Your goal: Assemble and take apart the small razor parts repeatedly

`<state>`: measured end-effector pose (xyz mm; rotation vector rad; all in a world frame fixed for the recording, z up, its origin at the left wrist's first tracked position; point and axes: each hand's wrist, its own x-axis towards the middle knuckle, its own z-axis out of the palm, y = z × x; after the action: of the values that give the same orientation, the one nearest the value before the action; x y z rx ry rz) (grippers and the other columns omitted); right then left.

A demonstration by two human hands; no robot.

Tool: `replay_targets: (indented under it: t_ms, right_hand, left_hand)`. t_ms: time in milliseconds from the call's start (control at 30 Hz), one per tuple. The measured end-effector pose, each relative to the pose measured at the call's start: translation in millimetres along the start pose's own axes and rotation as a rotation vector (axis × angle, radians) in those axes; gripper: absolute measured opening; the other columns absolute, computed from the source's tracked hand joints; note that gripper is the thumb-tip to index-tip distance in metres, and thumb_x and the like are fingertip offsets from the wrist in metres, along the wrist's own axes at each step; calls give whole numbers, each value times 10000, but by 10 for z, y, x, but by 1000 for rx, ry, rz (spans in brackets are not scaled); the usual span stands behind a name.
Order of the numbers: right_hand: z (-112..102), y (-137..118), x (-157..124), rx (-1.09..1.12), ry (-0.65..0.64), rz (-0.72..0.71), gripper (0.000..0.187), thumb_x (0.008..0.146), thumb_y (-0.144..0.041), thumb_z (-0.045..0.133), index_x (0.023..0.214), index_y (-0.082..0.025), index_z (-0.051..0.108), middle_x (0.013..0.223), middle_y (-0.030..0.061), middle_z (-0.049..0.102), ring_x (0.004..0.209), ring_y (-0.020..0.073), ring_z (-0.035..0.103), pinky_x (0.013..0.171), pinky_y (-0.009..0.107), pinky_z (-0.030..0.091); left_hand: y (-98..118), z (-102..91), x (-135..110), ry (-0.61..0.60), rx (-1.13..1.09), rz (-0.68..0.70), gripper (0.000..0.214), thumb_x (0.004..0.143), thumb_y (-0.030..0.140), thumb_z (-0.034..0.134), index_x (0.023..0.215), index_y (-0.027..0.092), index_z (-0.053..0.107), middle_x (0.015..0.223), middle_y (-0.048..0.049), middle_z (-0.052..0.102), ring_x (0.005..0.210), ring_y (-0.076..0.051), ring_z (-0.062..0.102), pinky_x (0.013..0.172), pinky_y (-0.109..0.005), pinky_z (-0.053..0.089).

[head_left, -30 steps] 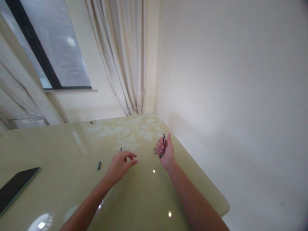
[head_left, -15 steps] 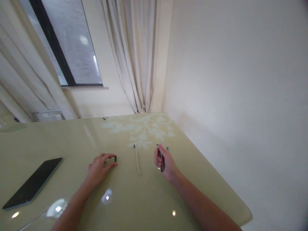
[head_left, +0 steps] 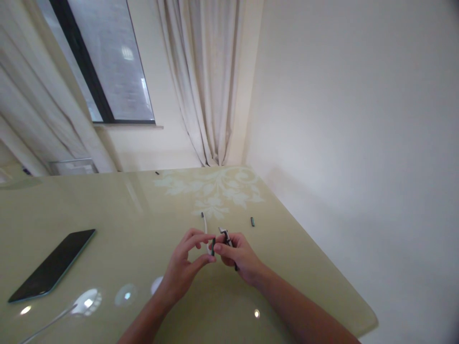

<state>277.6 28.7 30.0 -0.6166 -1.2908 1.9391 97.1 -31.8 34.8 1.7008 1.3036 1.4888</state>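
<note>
The left hand (head_left: 184, 262) has moved across to the right hand (head_left: 241, 257), bringing along the small dark rectangular piece (head_left: 213, 247) pinched upright between its thumb and fingers. The right hand grips a slim silver-and-black metal tool (head_left: 229, 241); whether its fingertips touch the piece cannot be told. Behind them, a thin white dark-tipped cord (head_left: 205, 222) lies on the glossy pale-green table (head_left: 304, 277).

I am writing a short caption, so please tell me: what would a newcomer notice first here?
The eye would probably fall first on the left hand pinching a small dark piece, close to the right hand, which holds a slim black and silver object, in the lower middle. Next comes the dark tablet-like slab, lying on the table at left.
</note>
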Motion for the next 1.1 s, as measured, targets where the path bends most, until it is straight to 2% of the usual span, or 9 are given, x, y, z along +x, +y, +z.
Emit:
replay_targets:
  t_ms: [133, 233, 400, 567, 667, 767, 967, 1100]
  right_hand:
    - [-35, 9, 1, -101, 44, -53, 359, 751, -480, 883, 760, -159, 722, 533, -73, 436, 464, 57, 279, 452, 233, 169]
    - [-43, -28, -11, -241, 107, -120, 365, 769, -497, 860, 756, -155, 736, 539, -60, 441, 498, 76, 312, 473, 239, 196]
    - [-54, -107, -50, -442, 117, -195, 365, 818, -513, 805, 803, -152, 761, 576, -47, 454, 534, 93, 330, 503, 245, 230]
    - [-53, -178, -93, -704, 28, -344, 290, 885, -446, 770, 798, -171, 736, 637, -36, 493, 577, 110, 412, 557, 252, 306]
    - [-46, -202, -96, -803, -14, -444, 289, 920, -412, 747, 753, -182, 696, 642, -33, 488, 595, 121, 440, 587, 262, 326]
    - [-44, -207, -93, -837, -51, -480, 327, 949, -418, 716, 720, -189, 667, 650, -28, 485, 598, 126, 440, 588, 265, 328]
    - [-30, -178, -132, -860, 25, -557, 232, 885, -422, 800, 921, -196, 756, 729, -1, 533, 631, 143, 488, 550, 250, 358]
    - [-39, -149, -163, -935, 40, -693, 113, 927, -314, 745, 967, -213, 777, 754, 34, 618, 686, 169, 560, 621, 266, 431]
  left_hand:
    - [2, -27, -11, -9, -15, -26, 398, 789, 370, 860, 1177, 324, 783, 969, -33, 680, 848, -198, 573, 824, -318, 470]
    - [17, -83, -4, -8, -65, -89, 351, 804, 387, 840, 1141, 304, 788, 922, -15, 663, 785, -172, 551, 787, -298, 460]
    - [57, -157, 26, -37, -200, -330, 426, 830, 576, 761, 1091, 240, 794, 888, -29, 686, 775, -173, 559, 716, -272, 443]
    - [16, -67, -28, -163, -307, -503, 639, 892, 751, 549, 860, 153, 770, 710, -30, 614, 627, -143, 444, 616, -267, 365]
    - [-9, -51, -66, -253, -344, -574, 568, 882, 703, 619, 764, 156, 717, 643, 2, 524, 611, -135, 402, 592, -259, 314]
    - [-16, -80, -83, -305, -389, -619, 506, 859, 653, 690, 758, 158, 703, 676, 7, 513, 615, -127, 370, 582, -253, 282]
    - [-40, 14, -104, -178, -651, -694, 501, 746, 623, 826, 880, 144, 766, 726, 19, 492, 626, -100, 318, 613, -228, 299]
    - [-27, 125, -120, -146, -756, -727, 528, 723, 646, 837, 891, 151, 768, 678, 44, 430, 607, -92, 315, 605, -218, 320]
